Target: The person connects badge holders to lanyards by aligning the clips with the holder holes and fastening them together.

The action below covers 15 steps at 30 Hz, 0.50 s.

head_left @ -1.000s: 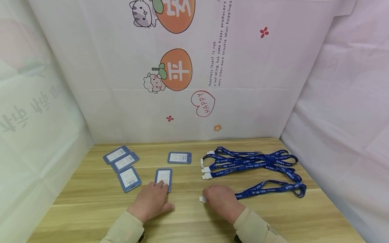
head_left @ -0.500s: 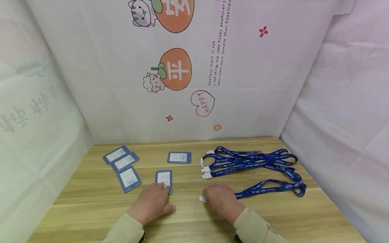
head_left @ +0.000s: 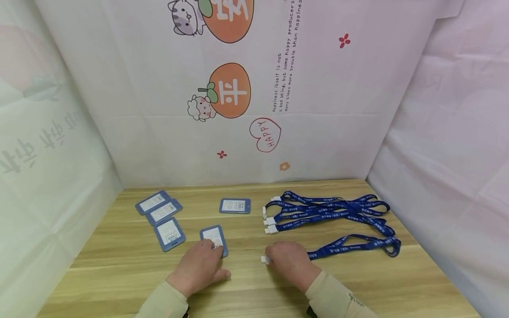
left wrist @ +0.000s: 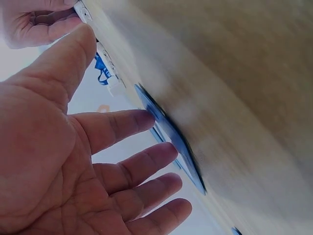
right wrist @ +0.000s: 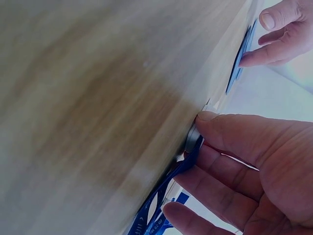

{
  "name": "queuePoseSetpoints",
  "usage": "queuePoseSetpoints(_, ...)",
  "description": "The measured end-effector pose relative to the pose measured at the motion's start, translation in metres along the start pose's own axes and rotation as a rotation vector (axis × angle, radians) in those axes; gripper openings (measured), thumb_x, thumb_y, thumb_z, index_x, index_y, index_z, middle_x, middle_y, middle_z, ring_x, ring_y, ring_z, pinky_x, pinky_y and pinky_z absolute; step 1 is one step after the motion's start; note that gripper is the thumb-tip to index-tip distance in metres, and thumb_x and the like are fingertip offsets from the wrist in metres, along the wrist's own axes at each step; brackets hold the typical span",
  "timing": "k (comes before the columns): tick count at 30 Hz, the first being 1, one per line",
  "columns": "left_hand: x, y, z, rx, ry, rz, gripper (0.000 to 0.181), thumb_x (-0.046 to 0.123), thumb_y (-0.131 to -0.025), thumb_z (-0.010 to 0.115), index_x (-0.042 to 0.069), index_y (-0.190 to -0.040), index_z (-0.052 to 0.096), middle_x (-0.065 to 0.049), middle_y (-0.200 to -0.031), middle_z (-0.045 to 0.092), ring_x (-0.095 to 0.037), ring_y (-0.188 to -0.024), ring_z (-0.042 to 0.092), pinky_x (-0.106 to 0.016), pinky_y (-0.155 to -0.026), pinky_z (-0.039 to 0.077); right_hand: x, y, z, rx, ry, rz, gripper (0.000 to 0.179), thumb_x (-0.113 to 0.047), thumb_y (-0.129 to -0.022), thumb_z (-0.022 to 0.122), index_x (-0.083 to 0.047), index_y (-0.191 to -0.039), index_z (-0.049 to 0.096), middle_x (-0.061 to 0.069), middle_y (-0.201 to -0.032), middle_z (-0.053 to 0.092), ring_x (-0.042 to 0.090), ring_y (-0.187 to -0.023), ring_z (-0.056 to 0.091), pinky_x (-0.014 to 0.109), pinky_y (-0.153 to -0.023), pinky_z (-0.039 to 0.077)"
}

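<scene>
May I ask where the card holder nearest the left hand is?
In the head view, the card holder is left of centre, partly covered by the left hand.

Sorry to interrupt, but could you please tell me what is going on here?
A person's left hand touches a blue badge holder on the table, while the right hand pinches the white clip of a blue strap. Four other badge holders and a pile of straps lie nearby. No holder is attached to a strap.

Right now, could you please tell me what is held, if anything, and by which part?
The right hand pinches the nearest lanyard by its white clip; the left hand grips nothing, its fingers resting on a card holder.
</scene>
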<state>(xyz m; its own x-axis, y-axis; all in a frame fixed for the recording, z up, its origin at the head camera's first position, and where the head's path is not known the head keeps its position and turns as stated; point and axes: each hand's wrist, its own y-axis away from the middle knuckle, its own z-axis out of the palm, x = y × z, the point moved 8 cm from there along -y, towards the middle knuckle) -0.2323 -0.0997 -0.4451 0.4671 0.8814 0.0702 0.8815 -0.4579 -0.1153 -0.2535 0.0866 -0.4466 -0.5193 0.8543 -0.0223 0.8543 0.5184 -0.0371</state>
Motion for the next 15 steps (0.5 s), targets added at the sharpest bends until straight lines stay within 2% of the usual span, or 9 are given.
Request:
queuePoseSetpoints(6, 0.001, 0.001, 0.0007, 0.003, 0.02, 0.0, 0.06, 0.056, -0.082, 0.081, 0.003, -0.108, 0.072, -0.006, -0.085, 0.057, -0.017, -0.073, 0.048, -0.035, -0.063, 0.047, 0.0011, 0.0003, 0.0008, -0.008, -0.006, 0.004, 0.004, -0.016, -0.091, 0.079, -0.014, -0.089, 0.077, -0.004, -0.074, 0.069, 0.008, -0.062, 0.057, 0.029, -0.057, 0.054)
queuePoseSetpoints(10, 0.0005, 0.0017, 0.0026, -0.016, 0.045, -0.023, 0.061, 0.055, -0.083, 0.082, 0.002, -0.111, 0.072, -0.007, -0.086, 0.055, -0.016, -0.069, 0.045, -0.034, -0.057, 0.044, 0.0017, 0.0005, 0.0016, -0.014, -0.008, 0.012, 0.004, -0.016, -0.091, 0.079, -0.014, -0.088, 0.076, -0.004, -0.074, 0.068, 0.008, -0.062, 0.057, 0.03, -0.058, 0.055)
queuePoseSetpoints(15, 0.0007, 0.0025, 0.0041, -0.026, 0.041, -0.036, 0.063, 0.056, -0.083, 0.081, 0.002, -0.115, 0.071, -0.011, -0.093, 0.06, -0.018, -0.071, 0.053, -0.039, -0.06, 0.052, 0.0018, 0.0014, 0.0012, -0.007, -0.005, 0.011, 0.006, -0.015, -0.091, 0.079, -0.016, -0.086, 0.076, -0.004, -0.073, 0.068, 0.009, -0.062, 0.057, 0.03, -0.057, 0.055)
